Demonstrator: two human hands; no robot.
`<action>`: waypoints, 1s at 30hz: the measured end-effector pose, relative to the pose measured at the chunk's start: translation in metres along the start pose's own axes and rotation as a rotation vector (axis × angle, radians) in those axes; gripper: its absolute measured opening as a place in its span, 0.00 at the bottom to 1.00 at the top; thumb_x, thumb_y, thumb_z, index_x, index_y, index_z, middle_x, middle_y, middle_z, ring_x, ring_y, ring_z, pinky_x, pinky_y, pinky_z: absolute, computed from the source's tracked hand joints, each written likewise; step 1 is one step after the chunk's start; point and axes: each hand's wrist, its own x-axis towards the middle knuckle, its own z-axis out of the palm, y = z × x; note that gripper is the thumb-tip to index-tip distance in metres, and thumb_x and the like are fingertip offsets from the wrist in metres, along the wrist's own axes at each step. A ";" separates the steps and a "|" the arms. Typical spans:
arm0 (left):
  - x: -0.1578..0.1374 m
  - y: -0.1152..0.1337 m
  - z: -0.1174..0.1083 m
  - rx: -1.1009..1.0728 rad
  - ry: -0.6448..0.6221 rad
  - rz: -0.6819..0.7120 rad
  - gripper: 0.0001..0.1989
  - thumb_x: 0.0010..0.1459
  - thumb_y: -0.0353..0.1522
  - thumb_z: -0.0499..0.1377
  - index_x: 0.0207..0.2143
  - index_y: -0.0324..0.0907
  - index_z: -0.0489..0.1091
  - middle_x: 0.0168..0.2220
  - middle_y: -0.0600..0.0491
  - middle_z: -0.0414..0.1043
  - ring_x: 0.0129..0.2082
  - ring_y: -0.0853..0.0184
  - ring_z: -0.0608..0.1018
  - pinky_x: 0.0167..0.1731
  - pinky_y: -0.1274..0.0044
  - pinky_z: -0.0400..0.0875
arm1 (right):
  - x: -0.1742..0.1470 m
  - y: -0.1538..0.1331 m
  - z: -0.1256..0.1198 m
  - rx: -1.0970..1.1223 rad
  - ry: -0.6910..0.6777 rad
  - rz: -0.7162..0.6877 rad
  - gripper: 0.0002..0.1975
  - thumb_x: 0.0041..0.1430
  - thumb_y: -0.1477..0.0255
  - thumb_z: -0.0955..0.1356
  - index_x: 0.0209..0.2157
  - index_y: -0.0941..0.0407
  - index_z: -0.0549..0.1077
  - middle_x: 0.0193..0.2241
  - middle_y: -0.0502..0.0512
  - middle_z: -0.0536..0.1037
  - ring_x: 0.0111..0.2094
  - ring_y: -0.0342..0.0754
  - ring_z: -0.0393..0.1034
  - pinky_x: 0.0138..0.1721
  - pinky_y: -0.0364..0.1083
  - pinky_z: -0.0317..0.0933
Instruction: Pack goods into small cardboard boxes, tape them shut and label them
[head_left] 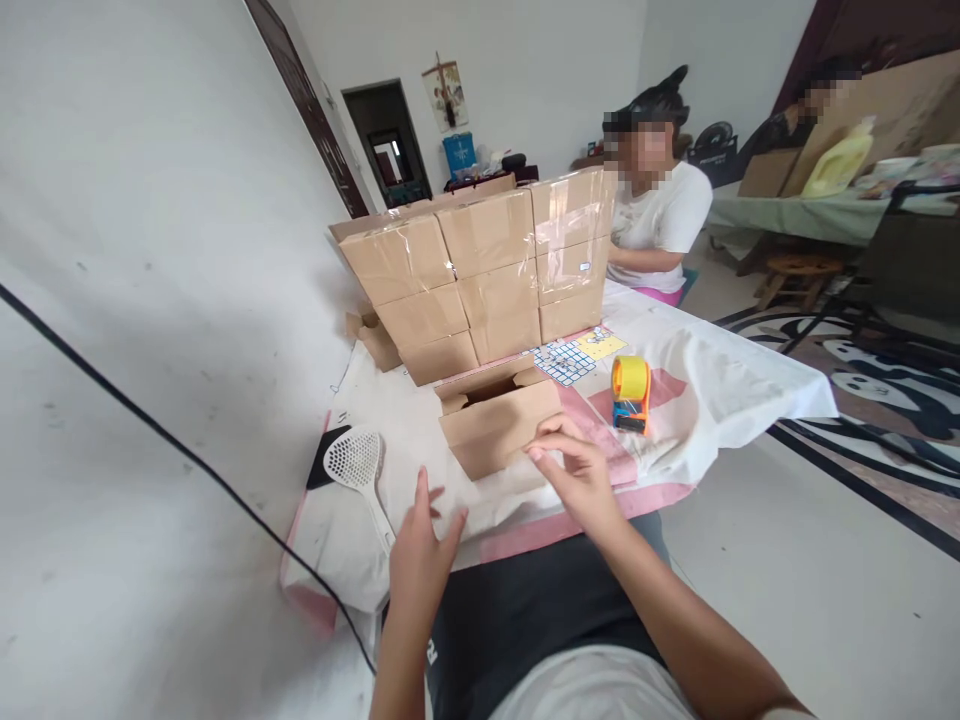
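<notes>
An open-topped cardboard box point(499, 435) stands on the cloth-covered table in front of me, its top flaps up. My left hand point(427, 535) hovers at the near left of this box, fingers apart and holding nothing. At the box's near right corner is my right hand point(574, 470). Its thumb and index finger come together in a pinch; what they hold, if anything, is too small to make out. To the right lies a tape dispenser point(631, 412) with a yellow roll point(628, 378). A white slotted skimmer point(356, 460) rests on the left side.
Behind the box rises a wall of stacked, taped cartons point(495, 270). A smaller open carton point(377, 340) sits at its left. A dark cable point(187, 455) crosses the left side. One person point(664, 215) sits beyond the table's right; another point(780, 130) is farther back.
</notes>
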 end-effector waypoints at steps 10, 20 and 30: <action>0.133 0.075 0.010 0.400 0.034 0.702 0.31 0.69 0.28 0.46 0.73 0.47 0.50 0.69 0.46 0.64 0.74 0.53 0.56 0.69 0.49 0.50 | 0.041 -0.036 -0.046 -0.181 -0.233 -0.002 0.04 0.62 0.64 0.75 0.34 0.46 0.85 0.46 0.58 0.77 0.56 0.57 0.67 0.59 0.61 0.57; 0.134 0.073 0.011 0.424 0.040 0.537 0.32 0.67 0.35 0.54 0.72 0.47 0.53 0.65 0.42 0.70 0.66 0.51 0.69 0.69 0.49 0.50 | 0.090 -0.021 -0.028 0.033 -0.245 0.095 0.04 0.58 0.64 0.77 0.31 0.48 0.85 0.46 0.56 0.77 0.54 0.54 0.70 0.61 0.59 0.58; 0.115 0.074 0.022 0.431 -0.104 0.549 0.25 0.67 0.41 0.56 0.62 0.41 0.67 0.62 0.41 0.73 0.63 0.53 0.73 0.64 0.61 0.63 | 0.098 -0.012 -0.026 0.164 -0.260 -0.019 0.05 0.61 0.63 0.75 0.32 0.47 0.84 0.45 0.54 0.79 0.50 0.53 0.73 0.59 0.59 0.61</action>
